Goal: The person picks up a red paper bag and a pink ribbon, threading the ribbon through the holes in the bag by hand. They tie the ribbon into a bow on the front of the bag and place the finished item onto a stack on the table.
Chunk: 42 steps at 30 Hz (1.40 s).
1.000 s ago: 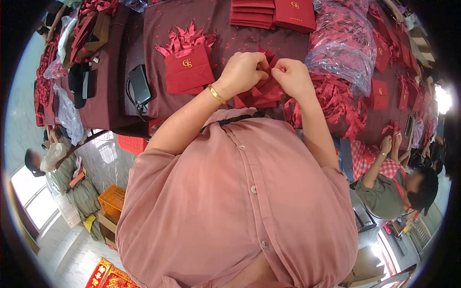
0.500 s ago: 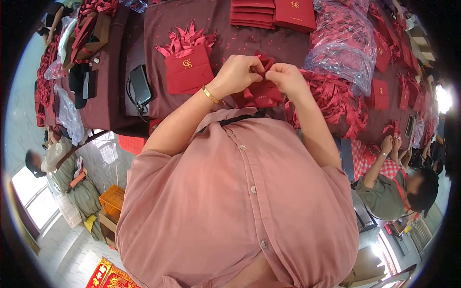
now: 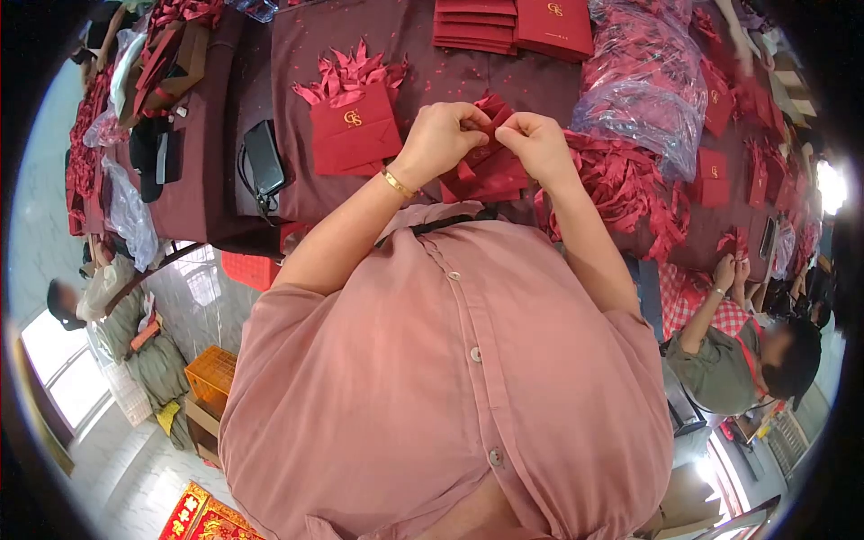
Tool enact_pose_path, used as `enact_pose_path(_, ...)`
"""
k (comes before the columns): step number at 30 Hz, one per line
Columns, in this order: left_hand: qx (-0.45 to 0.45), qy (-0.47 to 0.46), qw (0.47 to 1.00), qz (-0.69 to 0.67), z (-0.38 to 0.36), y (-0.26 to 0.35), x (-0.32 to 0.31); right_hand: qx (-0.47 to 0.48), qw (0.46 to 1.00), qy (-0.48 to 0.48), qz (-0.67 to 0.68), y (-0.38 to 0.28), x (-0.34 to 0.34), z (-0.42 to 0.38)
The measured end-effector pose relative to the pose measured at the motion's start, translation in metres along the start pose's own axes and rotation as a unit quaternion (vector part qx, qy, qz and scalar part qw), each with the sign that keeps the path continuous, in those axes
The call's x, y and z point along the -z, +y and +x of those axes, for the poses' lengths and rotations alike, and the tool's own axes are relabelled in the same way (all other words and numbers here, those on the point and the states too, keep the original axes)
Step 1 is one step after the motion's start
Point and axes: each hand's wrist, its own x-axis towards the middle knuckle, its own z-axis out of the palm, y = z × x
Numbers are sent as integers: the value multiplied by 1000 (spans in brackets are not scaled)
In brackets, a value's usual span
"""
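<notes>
A small red gift bag (image 3: 490,171) with red ribbon at its top sits between the two hands, on the dark red tablecloth (image 3: 432,76) at the near edge of the table, just above the person's pink shirt (image 3: 450,378). The left hand (image 3: 443,137) is curled closed, its fingertips pinching the ribbon at the bag's upper edge; a gold bracelet (image 3: 393,181) circles that wrist. The right hand (image 3: 533,144) is likewise closed, thumb and forefinger pinching the same ribbon just beside the left fingertips, so the two hands nearly touch over the bag.

Just left of the left hand lies a finished red bag (image 3: 354,126) with a gold logo and a fan of ribbon ends at its top. Further left of it a black phone (image 3: 263,157) with a cord rests on the cloth. Beyond the hands, at the far side of the table, stands a stack of flat red boxes (image 3: 513,25). To the right of the right hand a heap of loose red ribbons (image 3: 630,184) spreads out, and above it lies a clear plastic bag (image 3: 643,81) filled with more ribbon. Further right and lower, another person (image 3: 733,351) in a green top sits at the same table with both hands raised to its edge.
</notes>
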Motion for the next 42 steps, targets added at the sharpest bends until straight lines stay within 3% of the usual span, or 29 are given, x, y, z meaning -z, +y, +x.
enact_pose_path(1,0,-1,1000,-1,0,0,-1,0,1000,1,0,-4,0,-3)
enact_pose_path(3,-14,-10,1000,9,-2,1,-1,111,975,70,-179,-17,-1,-9)
enact_pose_path(7,-39,-17,999,-6,-2,2,-2,164,946,114,-257,-10,-5,-6)
enact_pose_path(9,-48,-25,998,-17,-4,3,-4,3,994,23,-110,-5,0,-2)
enact_pose_path(10,-48,-25,998,-17,-5,4,-3,3,994,23,-109,-4,7,0)
enact_pose_path(11,-59,-20,998,-21,-7,5,-2,-111,990,-53,64,-5,16,2)
enact_pose_path(12,-70,-15,997,-25,-8,6,-2,-221,938,-126,235,-6,20,2)
enact_pose_path(17,-71,10,997,-1,-8,5,-1,-161,976,-74,129,-13,23,-4)
enact_pose_path(19,-72,25,997,12,-7,3,-1,-32,990,89,108,10,30,2)
enact_pose_path(20,-124,50,990,34,-6,-1,-2,-33,990,89,108,19,32,3)
enact_pose_path(22,-174,74,981,55,-6,-1,-3,109,991,57,-48,24,31,2)
enact_pose_path(24,-233,69,966,89,-8,4,-2,77,997,14,-10,19,31,-2)
enact_pose_path(25,-234,69,966,89,-9,9,-2,35,999,19,12,11,31,-7)
enact_pose_path(26,-179,58,982,26,-11,15,-1,-7,999,23,34,7,31,-8)
enact_pose_path(27,-121,46,991,-38,-13,18,0,31,996,30,84,11,27,-7)
enact_pose_path(30,-71,30,995,-59,-12,15,5,72,994,53,68,14,26,-13)
enact_pose_path(39,-131,24,988,81,-13,34,2,120,986,113,37,12,18,-22)
enact_pose_path(42,-79,24,993,88,-14,37,-1,83,988,129,20,13,15,-23)
